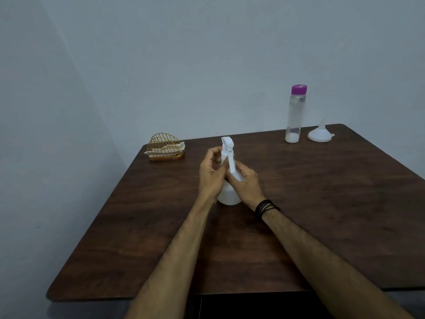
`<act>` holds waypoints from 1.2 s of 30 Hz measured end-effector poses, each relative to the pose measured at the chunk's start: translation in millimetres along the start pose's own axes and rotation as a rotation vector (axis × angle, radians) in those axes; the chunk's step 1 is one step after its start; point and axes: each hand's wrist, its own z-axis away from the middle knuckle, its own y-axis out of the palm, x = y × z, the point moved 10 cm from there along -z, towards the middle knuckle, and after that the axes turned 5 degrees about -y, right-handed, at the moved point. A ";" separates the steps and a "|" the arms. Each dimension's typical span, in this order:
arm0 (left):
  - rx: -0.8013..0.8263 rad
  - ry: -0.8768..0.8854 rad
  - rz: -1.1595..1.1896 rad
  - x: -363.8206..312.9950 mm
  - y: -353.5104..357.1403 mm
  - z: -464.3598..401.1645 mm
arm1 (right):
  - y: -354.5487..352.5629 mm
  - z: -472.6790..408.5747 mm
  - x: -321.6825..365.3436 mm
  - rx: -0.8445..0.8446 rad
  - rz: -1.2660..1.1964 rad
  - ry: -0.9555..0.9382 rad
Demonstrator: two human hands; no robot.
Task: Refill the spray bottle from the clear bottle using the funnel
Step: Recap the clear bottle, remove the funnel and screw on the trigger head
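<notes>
A white spray bottle stands upright in the middle of the dark wooden table. My left hand is wrapped around its neck from the left, just below the white trigger head. My right hand grips the bottle's shoulder from the right. The tall clear bottle with a purple cap stands at the far right of the table, a little liquid at its bottom. Right of it, the white funnel rests wide end down, spout up.
A gold wire napkin holder with napkins sits at the table's far left corner. Pale walls rise behind and to the left. The table's front edge runs under my forearms. A black wristband is on my right wrist.
</notes>
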 end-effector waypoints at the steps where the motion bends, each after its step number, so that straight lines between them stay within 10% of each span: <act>1: 0.012 -0.012 0.017 0.8 0.7 -0.8 | 0.2 0.0 0.1 -0.001 -0.004 0.001; 11: 0.215 -0.090 0.041 -10.3 8.0 0.2 | 3.1 1.2 -4.1 0.028 0.001 0.044; 17: 0.006 -0.135 -0.040 26.0 -8.9 16.7 | 4.8 9.9 -1.5 0.112 0.033 0.062; 26: 0.194 -0.230 -0.120 54.1 10.6 49.3 | -32.5 11.1 36.8 -0.086 0.755 -0.064; 36: 0.381 -0.226 -0.319 34.3 37.7 51.8 | -43.3 -5.5 44.1 0.275 0.147 0.069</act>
